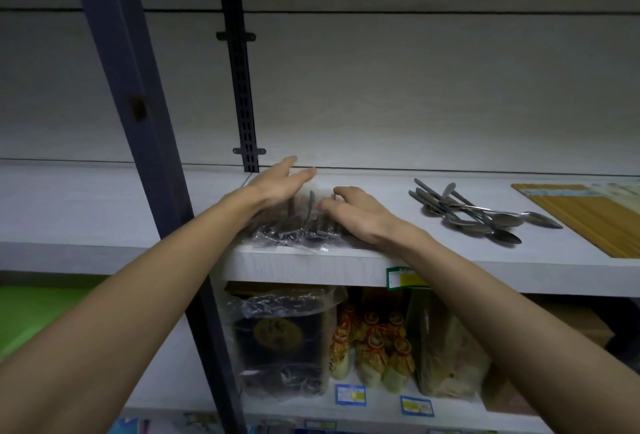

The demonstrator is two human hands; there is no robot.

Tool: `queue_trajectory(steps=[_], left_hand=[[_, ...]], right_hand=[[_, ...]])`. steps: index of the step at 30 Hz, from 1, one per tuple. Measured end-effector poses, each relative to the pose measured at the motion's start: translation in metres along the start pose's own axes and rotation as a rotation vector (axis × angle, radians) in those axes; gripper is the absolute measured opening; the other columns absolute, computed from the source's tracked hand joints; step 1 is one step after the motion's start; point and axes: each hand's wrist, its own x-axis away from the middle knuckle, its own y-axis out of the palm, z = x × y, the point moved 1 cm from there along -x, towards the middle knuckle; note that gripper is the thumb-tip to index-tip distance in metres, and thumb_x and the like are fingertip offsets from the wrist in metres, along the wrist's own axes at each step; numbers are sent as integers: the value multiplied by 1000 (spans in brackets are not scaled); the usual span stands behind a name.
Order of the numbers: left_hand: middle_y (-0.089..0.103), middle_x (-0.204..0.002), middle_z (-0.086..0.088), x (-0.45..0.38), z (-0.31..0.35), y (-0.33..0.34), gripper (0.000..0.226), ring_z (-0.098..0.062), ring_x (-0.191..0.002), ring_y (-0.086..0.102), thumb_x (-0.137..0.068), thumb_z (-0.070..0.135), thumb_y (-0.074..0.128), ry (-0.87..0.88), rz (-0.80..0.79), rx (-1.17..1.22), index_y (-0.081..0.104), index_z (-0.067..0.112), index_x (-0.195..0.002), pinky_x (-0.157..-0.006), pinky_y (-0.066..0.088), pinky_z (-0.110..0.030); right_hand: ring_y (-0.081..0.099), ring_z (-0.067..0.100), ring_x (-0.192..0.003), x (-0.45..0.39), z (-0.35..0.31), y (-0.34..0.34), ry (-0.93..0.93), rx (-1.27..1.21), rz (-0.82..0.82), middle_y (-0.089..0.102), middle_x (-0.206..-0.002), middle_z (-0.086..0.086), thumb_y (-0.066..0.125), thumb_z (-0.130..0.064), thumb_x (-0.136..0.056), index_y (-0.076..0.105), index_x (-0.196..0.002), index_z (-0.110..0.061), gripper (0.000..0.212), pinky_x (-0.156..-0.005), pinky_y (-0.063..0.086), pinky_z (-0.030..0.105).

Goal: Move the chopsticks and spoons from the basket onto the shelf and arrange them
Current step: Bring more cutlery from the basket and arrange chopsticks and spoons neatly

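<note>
Plastic wrap hides most of the bundle (pixel 298 229) lying at the front edge of the white shelf (pixel 104 211): dark chopstick-like sticks show through the crinkled film, and one grey spoon handle stands out among them, but how many pieces it holds cannot be told. The left hand (pixel 277 184) is blurred; it stands on edge at the bundle's left side with fingers straight and close together, thumb raised, and whether it touches the wrap is unclear. The right hand (pixel 353 211) lies palm down over the bundle's right part, fingers bent and fingertips on the wrap, covering what is underneath; it clasps nothing that can be seen.

Well to the right on the same shelf lies a loose pile of metal spoons (pixel 478 213), bowls toward the front and handles crossing. Beyond them a flat pack of pale yellow chopsticks (pixel 585 215) is cut off by the right border.

A dark blue post (pixel 138 114) slants across the left of the view, in front of the shelf, and a black slotted rail (pixel 239 62) runs up the back wall. Below, a dark box in a clear bag (pixel 280 336), small tied packets (pixel 374 347) and another bagged item (pixel 450 354) stand dim and hard to read, with price labels (pixel 417 406) on the lower edge. The basket is out of view.
</note>
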Motion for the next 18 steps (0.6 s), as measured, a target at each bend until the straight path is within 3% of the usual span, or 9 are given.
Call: queue_trajectory(steps=[2,4,8,11,13,16,18], left_hand=[[25,-166,-1,10,-8,-6,82,-25,-151,27,-91,69,48,-68,68,42,26,28,-159,-122,25,-46],[23,-167,-3,24,-18,-7,85,-28,-151,27,-91,72,46,-141,78,-88,26,23,-158,-121,25,-51],[34,-161,-9,49,-24,1,89,-31,-145,35,-88,73,47,-169,18,-168,32,16,-155,-118,29,-47],[36,-160,-10,55,-15,1,73,-29,-141,40,-97,46,59,-150,71,46,29,17,-157,-108,35,-35],[33,-161,-10,54,-14,-2,66,-27,-142,40,-101,35,58,-143,107,146,28,18,-158,-105,36,-33],[33,-162,-5,56,-16,-4,67,-25,-145,36,-101,52,51,-140,76,110,34,20,-156,-117,29,-38],[49,-146,-3,58,-16,-1,67,-25,-130,48,-97,58,52,-160,2,36,43,16,-149,-110,37,-39]], right_hand=[[59,29,-110,3,1,2,-7,8,13,64,-124,10,40,-77,-71,62,-119,-19,79,-97,48,46],[60,29,-105,4,3,5,-2,-12,-1,65,-117,8,41,-82,-65,64,-114,-20,82,-94,49,46],[60,30,-103,6,-1,10,29,-16,13,67,-113,11,52,-66,-72,67,-107,-16,62,-92,51,43],[60,31,-105,4,-8,7,51,-100,-2,64,-114,12,56,-45,-87,64,-106,-9,41,-87,50,36],[59,32,-111,3,-8,2,73,-172,9,63,-122,13,57,-42,-88,62,-114,-7,44,-84,47,33],[53,33,-124,9,-4,-3,81,-144,49,55,-138,15,54,-41,-93,55,-134,-5,54,-91,43,32],[57,32,-117,11,1,2,82,-135,12,59,-132,15,52,-39,-94,59,-128,-5,49,-84,41,30]])
